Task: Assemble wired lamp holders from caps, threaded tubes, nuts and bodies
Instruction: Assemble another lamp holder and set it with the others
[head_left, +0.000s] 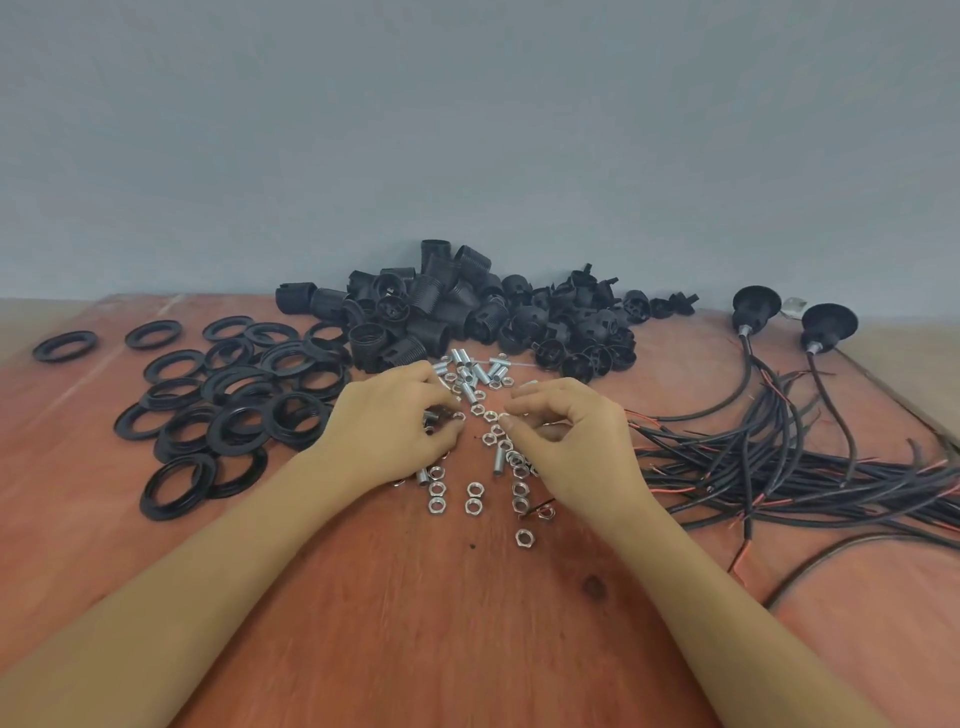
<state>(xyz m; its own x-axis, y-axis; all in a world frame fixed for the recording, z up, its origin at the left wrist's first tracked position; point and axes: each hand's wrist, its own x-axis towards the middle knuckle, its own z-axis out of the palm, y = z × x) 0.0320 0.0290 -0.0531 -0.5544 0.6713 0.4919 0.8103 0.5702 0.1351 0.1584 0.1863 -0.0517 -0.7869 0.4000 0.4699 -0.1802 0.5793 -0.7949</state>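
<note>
Grip: right hand (566, 441) is pinching a small silver hex nut (503, 417), left hand (395, 415) is seemingly curling round a short silver threaded tube (430, 417), over the reddish wooden surface (467, 634); advisable: meeting them squarely, turning lightly, avoiding cross-threading.

Desk (467, 623) is seen in reddish-brown wood grain, marked by one dark knot (594, 587), against a plain grey-blue wall (467, 130). Rings (234, 405), ribbed bodies (431, 306) and caps (571, 332) are all finished in black; nuts (472, 499) and threaded tubes (467, 374) are bright silver metal. Cables (779, 467) are sheathed in black, with red inner cores exposed at the ends.
</note>
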